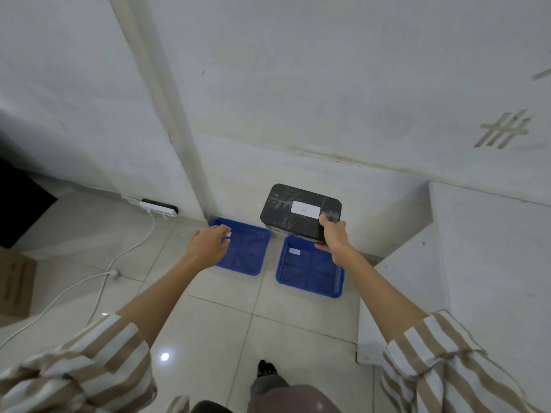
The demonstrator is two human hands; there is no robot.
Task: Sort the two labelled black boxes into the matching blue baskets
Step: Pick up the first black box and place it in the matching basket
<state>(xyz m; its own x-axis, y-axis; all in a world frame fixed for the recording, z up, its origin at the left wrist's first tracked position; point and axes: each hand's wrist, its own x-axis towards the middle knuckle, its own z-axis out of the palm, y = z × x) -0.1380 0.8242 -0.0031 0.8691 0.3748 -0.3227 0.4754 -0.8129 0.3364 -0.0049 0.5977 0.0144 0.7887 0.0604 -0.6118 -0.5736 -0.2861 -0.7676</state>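
One black box [299, 214], label A up, long axis left-right, right hand [333, 234] gripping

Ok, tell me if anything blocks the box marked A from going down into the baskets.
Nothing visible does. The right hand holds the box above two open, empty baskets; the left hand hovers over the left one.

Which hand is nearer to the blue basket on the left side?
Left. The left hand hovers over the left basket at its near-left rim; the right hand holds the black box beyond the other basket.
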